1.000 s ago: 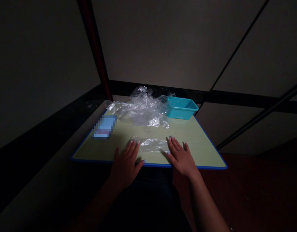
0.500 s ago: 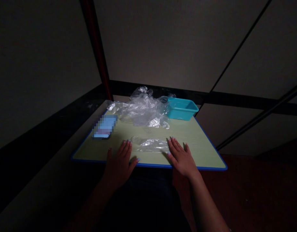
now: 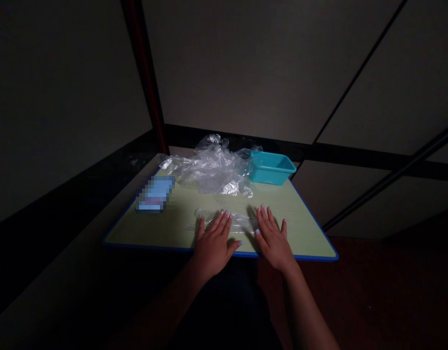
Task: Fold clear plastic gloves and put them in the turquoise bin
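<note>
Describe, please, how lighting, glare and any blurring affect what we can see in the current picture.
Head view: dim overall, nearly black at lower left; bright glints on the crumpled plastic, fainter ones on the flat plastic; a shadow beside the right hand; the phone-like item is pixelated, its details unreadable.

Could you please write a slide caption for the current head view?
Left hand over a flat clear plastic piece, right hand beside it, turquoise bin behind.
</note>
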Action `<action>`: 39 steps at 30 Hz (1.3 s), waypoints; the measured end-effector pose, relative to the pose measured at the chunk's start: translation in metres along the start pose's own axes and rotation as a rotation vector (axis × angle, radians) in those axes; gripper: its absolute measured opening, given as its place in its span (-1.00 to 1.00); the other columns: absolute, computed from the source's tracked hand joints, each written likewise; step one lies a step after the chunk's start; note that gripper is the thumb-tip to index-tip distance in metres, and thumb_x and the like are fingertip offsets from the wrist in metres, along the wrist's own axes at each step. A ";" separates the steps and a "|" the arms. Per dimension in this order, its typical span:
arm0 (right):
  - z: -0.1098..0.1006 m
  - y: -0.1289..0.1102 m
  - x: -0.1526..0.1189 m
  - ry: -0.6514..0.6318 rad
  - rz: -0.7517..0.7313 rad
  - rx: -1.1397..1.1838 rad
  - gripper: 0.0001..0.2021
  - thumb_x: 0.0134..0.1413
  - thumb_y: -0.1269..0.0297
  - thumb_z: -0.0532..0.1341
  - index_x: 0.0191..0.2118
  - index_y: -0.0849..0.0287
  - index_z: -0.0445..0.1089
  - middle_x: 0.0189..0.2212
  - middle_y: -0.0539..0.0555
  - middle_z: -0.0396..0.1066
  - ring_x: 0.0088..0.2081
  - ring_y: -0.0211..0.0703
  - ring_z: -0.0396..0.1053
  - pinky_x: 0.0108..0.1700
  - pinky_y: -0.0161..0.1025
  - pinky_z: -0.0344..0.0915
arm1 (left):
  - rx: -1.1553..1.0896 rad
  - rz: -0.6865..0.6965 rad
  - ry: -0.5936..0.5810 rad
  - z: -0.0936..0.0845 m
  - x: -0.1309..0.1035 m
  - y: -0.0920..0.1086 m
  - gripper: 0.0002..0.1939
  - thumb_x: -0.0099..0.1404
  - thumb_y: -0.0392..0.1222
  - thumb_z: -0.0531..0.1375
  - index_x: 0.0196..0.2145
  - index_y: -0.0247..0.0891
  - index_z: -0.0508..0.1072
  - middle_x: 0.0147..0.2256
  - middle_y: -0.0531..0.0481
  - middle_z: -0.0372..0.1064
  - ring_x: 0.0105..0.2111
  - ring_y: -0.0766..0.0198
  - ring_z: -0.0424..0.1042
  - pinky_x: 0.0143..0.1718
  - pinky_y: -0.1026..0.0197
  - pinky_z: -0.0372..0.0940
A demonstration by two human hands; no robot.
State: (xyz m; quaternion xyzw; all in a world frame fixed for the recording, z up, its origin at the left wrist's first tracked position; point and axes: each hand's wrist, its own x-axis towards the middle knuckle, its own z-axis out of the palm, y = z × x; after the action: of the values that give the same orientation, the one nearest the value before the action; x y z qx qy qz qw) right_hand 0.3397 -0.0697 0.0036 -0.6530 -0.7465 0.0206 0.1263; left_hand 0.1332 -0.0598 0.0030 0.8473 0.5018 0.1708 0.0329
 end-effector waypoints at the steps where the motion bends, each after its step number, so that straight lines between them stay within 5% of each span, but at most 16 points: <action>1: -0.001 -0.002 0.000 -0.023 -0.005 -0.017 -0.41 0.35 0.11 -0.18 0.40 0.02 -0.38 0.39 0.08 -0.24 0.40 -0.03 -0.35 0.28 0.36 -0.43 | -0.001 -0.006 -0.012 0.002 0.001 0.000 -0.37 0.41 0.16 -0.12 0.32 -0.17 0.07 0.32 -0.09 -0.02 0.32 0.05 0.00 0.30 -0.33 -0.29; 12: -0.007 -0.010 0.004 -0.140 -0.005 -0.040 -0.40 0.34 0.03 -0.20 0.38 0.20 -0.14 0.36 0.15 -0.13 0.37 -0.05 -0.15 0.32 0.27 -0.47 | -0.058 0.026 -0.092 -0.005 0.005 -0.009 -0.40 0.42 0.11 -0.11 0.32 -0.16 0.05 0.32 -0.10 -0.03 0.33 0.09 -0.03 0.29 -0.30 -0.22; 22: -0.006 -0.007 0.004 -0.130 -0.020 -0.014 -0.41 0.34 0.01 -0.21 0.38 0.15 -0.13 0.36 0.13 -0.12 0.37 -0.05 -0.13 0.32 0.28 -0.42 | -0.034 0.044 -0.198 -0.023 0.010 -0.052 -0.49 0.42 0.00 -0.07 0.28 -0.06 0.13 0.30 -0.10 0.05 0.35 -0.02 -0.14 0.20 -0.47 -0.23; 26: -0.008 -0.008 0.004 -0.140 -0.017 -0.006 -0.40 0.34 0.00 -0.21 0.38 0.17 -0.12 0.36 0.13 -0.12 0.37 -0.05 -0.14 0.32 0.30 -0.40 | -0.091 0.008 -0.128 -0.024 0.013 -0.070 -0.52 0.41 -0.07 -0.11 0.25 -0.04 0.18 0.30 -0.07 0.08 0.34 -0.02 -0.08 0.19 -0.44 -0.14; 31: -0.010 -0.009 0.004 -0.143 -0.015 -0.002 -0.41 0.34 0.02 -0.19 0.37 0.17 -0.12 0.36 0.12 -0.12 0.37 -0.06 -0.14 0.31 0.31 -0.38 | 0.007 -0.150 0.049 -0.027 0.031 -0.093 -0.66 0.33 -0.14 0.00 -0.09 -0.27 0.48 -0.03 -0.21 0.44 0.04 0.01 0.31 0.11 -0.06 0.15; 39: -0.010 -0.009 0.004 -0.137 -0.021 0.000 -0.42 0.34 0.03 -0.20 0.37 0.15 -0.11 0.35 0.12 -0.10 0.37 -0.04 -0.13 0.31 0.31 -0.38 | -0.021 -0.312 -0.067 -0.030 0.054 -0.094 -0.94 0.19 -0.20 0.13 -0.37 -0.18 0.39 -0.18 -0.08 0.38 -0.04 0.02 0.26 -0.08 0.03 0.20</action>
State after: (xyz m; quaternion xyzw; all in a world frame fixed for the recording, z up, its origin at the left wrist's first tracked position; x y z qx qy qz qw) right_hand 0.3326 -0.0683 0.0155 -0.6423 -0.7601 0.0636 0.0751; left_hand 0.0685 0.0298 0.0233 0.7640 0.6241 0.1406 0.0845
